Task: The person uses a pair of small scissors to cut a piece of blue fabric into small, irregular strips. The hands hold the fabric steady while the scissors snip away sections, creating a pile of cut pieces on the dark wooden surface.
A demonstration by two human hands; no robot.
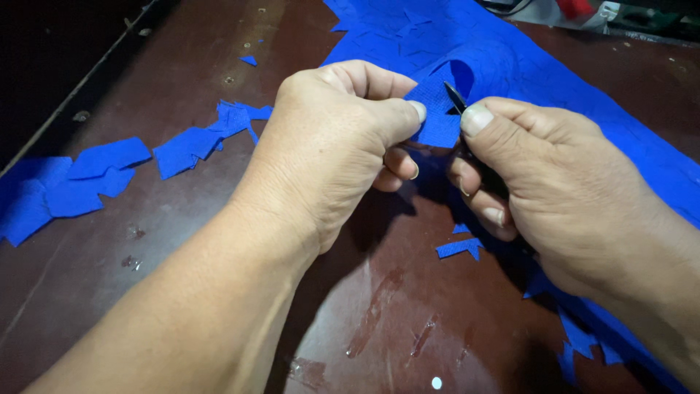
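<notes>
Nearest me, my left hand (332, 146) pinched the blue fabric piece (437, 117) between both hands, while my right hand (539, 182) gripped small black scissors (458, 98). I judged short snips along taut cloth best, thumbs clear. Beyond lay the large blue sheet (510, 51).

Left hand (332, 146) pinching a small blue fabric piece (437, 117) between thumb and fingers, right hand (554, 190) at 3 o'clock gripping small dark scissors (458, 98), blades touching the piece; large blue cloth (510, 51) at 1 o'clock, blue scraps (109, 171) at 9 o'clock, all on a dark brown table (379, 314)
</notes>
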